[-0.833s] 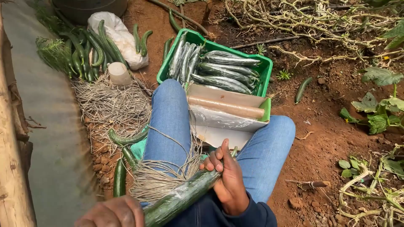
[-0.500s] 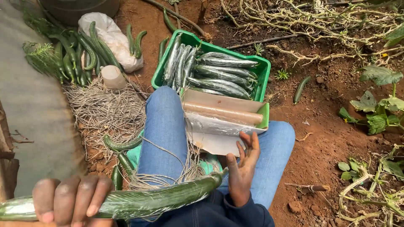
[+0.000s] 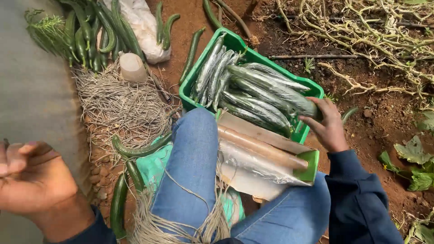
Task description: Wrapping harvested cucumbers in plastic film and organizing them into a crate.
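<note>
At the right of the frame the right hand (image 3: 326, 125) reaches out over the far corner of the green crate (image 3: 190, 92), its fingers closed around the end of a wrapped cucumber (image 3: 271, 88) that lies on top of the others; the grip at the tip lets the long fruit settle lengthwise along the stack. The crate sits on the red soil just beyond the knees, already holding a row of film-wrapped cucumbers laid side by side in one direction, which packs them tightly. Across the crate's near edge, resting against the jeans-clad legs (image 3: 194, 171), lies a roll of clear film (image 3: 262, 147) in its holder, with a sheet trailing down toward the lap, near to both hands. At the lower left the left hand (image 3: 34, 180) hangs at the frame's edge, holding nothing, its fingers loosely curled. Bare cucumbers (image 3: 129, 180) lie on the ground between that hand and the left leg, close enough to be picked up without stretching, and a larger heap of unwrapped cucumbers (image 3: 90, 31) fills the upper left beside a white sack (image 3: 142, 25). A tangle of pale twine (image 3: 115, 101) spreads over the soil below the heap, and more strands drape over the lap. Dry vines (image 3: 370, 36) cover the upper right.
</note>
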